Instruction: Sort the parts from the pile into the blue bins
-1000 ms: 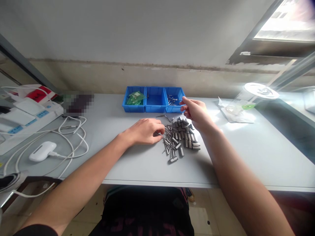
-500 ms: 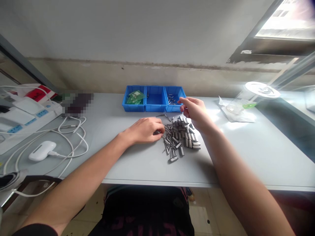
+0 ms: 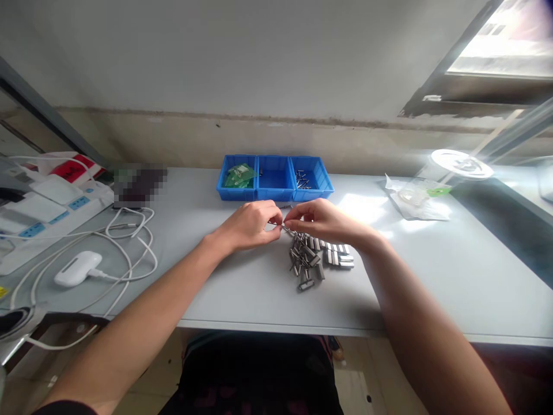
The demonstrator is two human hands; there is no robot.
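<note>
My left hand (image 3: 256,225) is closed in a pinch at the left edge of a metal pile, with a thin metal pin (image 3: 275,223) showing between its fingertips. Fingertips nearly meeting it, my right hand (image 3: 318,222) is also pinched closed over the pile's top; what it grips is hidden. Under and in front of the hands lie thin pins with thicker ends (image 3: 295,259) and several small rectangular metal blocks (image 3: 333,257). Behind them stands a blue three-compartment bin (image 3: 275,195); its right compartment holds loose metal pins (image 3: 303,180).
Green packets (image 3: 239,175) fill the bin's left compartment. White cables (image 3: 128,253), a white charging case (image 3: 78,268) and a power strip (image 3: 56,213) occupy the left side. To the right are a clear plastic wrapper (image 3: 417,199) and a lidded plastic cup (image 3: 461,163).
My right hand has come from the bin's right compartment, down and left, to meet my left hand. The left hand stays near its place, with the pin now visible at its fingertips.
</note>
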